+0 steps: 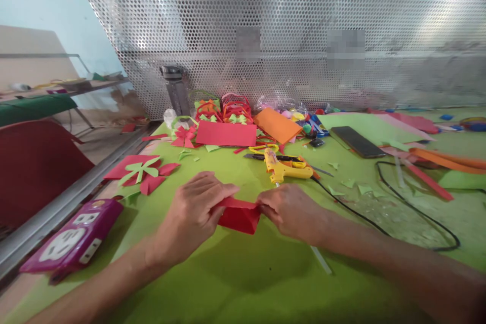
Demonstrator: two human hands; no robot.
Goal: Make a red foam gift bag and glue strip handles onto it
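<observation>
A folded red paper box [240, 218] is held just above the green table cover, its hollow side facing me. My left hand [197, 207] grips its left end, thumb along the upper edge. At its right end, the fingers of my right hand [290, 212] pinch the upper corner. Right behind my right hand lies a yellow glue gun [288, 169], its black cord running off to the right. Scissors with yellow handles and a dark cutter [271, 157] lie beside the gun. A glue stick [321, 260] rests under my right forearm.
To the left are a purple pouch [72, 240] and paper flower pieces [140, 170]. Behind stand small red paper baskets [237, 109], a red paper sheet [226, 133], an orange sheet [279, 125] and a bottle [175, 91]. A phone [357, 142] and paper scraps lie right.
</observation>
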